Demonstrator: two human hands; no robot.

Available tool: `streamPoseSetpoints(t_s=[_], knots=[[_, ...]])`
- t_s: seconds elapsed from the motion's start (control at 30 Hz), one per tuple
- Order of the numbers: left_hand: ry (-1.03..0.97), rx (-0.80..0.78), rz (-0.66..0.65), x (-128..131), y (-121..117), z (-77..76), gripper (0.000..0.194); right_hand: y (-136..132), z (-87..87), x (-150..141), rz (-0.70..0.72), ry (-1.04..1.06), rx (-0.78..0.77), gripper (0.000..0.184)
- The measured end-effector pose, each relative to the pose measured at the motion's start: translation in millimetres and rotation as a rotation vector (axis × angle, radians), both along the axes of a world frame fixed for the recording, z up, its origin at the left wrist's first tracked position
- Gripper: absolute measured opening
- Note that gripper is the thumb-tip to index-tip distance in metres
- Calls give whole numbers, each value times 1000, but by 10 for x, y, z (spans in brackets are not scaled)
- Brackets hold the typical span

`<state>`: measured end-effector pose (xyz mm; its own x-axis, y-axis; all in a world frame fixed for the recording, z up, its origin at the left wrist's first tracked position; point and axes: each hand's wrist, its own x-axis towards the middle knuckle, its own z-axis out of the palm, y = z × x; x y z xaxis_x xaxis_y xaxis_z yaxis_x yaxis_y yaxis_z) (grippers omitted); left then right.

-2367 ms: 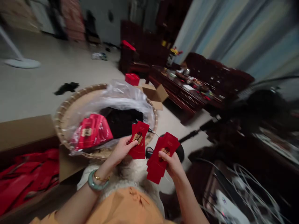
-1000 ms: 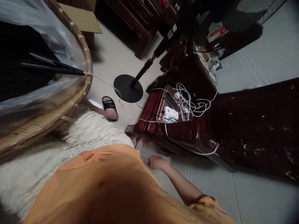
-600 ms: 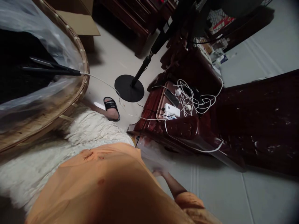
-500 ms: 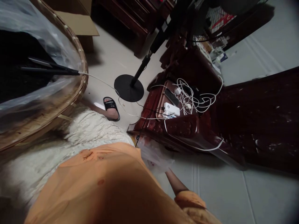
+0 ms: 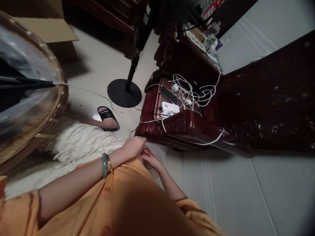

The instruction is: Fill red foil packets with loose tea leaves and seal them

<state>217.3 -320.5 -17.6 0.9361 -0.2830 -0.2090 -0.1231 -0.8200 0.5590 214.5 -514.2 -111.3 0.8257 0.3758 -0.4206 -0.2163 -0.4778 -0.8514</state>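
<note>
My left hand, with a green bangle and a gold bracelet above it, reaches across my lap with its fingers bent down. What those fingers hold, if anything, is hidden. Close beside it, my right hand has its fingers curled at a translucent plastic bag, which hangs low against the dark carved wooden chair. The bag's opening and contents cannot be made out from here. An orange shirt covers part of the space below both hands.
A round bamboo tray lined with plastic bears a black two-armed tool with a white cord. On the chair lie a phone, a white power bank and tangled cables. A black stand base and an open carton are on the floor.
The red envelopes held in both hands earliest are out of sight. My view has swung right and down to the chair. My left hand has come in beside the right one at the bag.
</note>
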Motion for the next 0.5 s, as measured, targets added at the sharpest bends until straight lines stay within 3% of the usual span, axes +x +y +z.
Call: streamPoseSetpoints(t_s=[0.03,0.1,0.2,0.33,0.5], knots=[[-21,19,42,37,-2,-9,25,-165,5,-32,-32,53,0,39],[-71,26,94,75,4,10,27,-486,-11,-67,-352,181,-105,40],[-100,-14,28,65,-46,106,25,-824,-75,-16,-620,98,-230,36],[-149,-53,38,36,-120,265,26,-1057,-45,200,-861,-145,-332,40],[-237,27,110,48,-49,390,32,-1361,212,463,-1044,-457,-417,56]])
